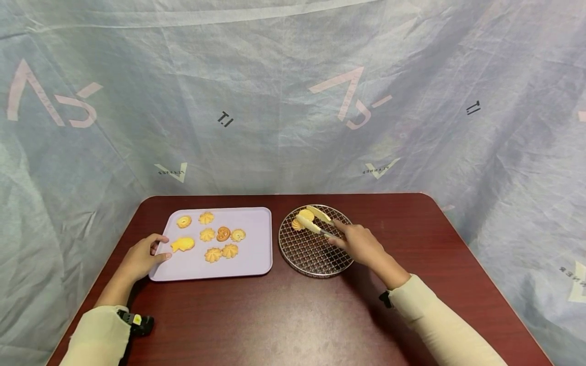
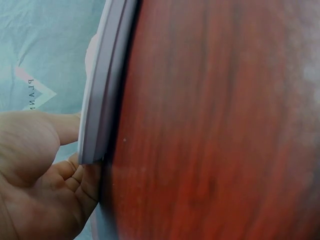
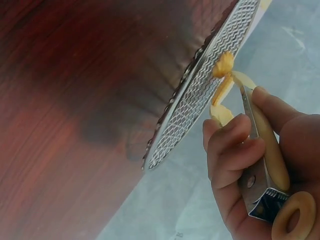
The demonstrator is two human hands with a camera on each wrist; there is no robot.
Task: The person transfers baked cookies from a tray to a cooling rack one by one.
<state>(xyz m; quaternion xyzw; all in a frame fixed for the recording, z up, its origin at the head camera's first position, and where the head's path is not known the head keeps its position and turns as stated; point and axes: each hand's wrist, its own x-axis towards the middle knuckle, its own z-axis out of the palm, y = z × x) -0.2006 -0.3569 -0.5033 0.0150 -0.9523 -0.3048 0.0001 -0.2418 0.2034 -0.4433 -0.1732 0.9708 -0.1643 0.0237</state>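
My left hand (image 1: 139, 258) grips the left edge of a pale lilac tray (image 1: 249, 264), thumb at the rim and fingers curled at its side. Several cookies lie on the tray: a fish-shaped one (image 1: 183, 244), a pretzel-shaped one (image 1: 223, 234), a ring-like one (image 1: 184, 221) and flower-shaped ones. My right hand (image 1: 363, 246) holds metal tongs (image 1: 311, 225) with cream tips over a round wire rack (image 1: 316, 256). Between the tong tips is a round yellow cookie (image 1: 306, 215), seen edge-on in the right wrist view. Beside it, a ridged cookie (image 1: 296, 225) rests on the rack.
Tray and rack stand side by side near the back of a dark red wooden table (image 1: 284, 320), with a narrow gap between them. A grey cloth backdrop (image 1: 279, 101) with printed marks hangs behind the table and along its sides.
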